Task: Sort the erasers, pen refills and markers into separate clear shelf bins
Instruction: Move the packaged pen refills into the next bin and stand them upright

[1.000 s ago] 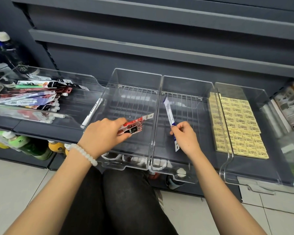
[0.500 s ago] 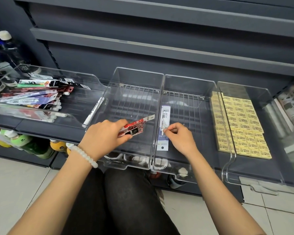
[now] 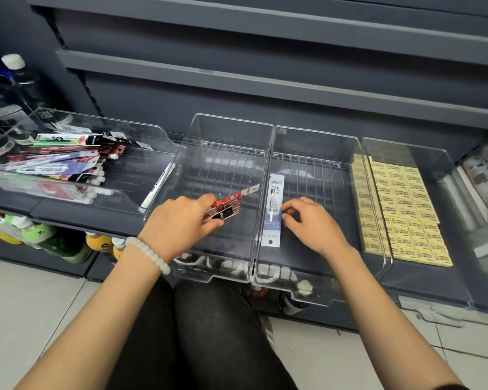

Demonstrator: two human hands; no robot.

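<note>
One white-and-blue flat refill packet [image 3: 273,212] now lies along the left wall of the second clear bin [image 3: 316,142]; your right hand [image 3: 312,225] has just released it, fingers loosely curled, while your left hand [image 3: 181,223] pinches the red packet [image 3: 226,206].

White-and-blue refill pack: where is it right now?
Head view: the white-and-blue refill pack lies flat in the second clear bin from the right, against its left wall, just left of the right hand.
</note>
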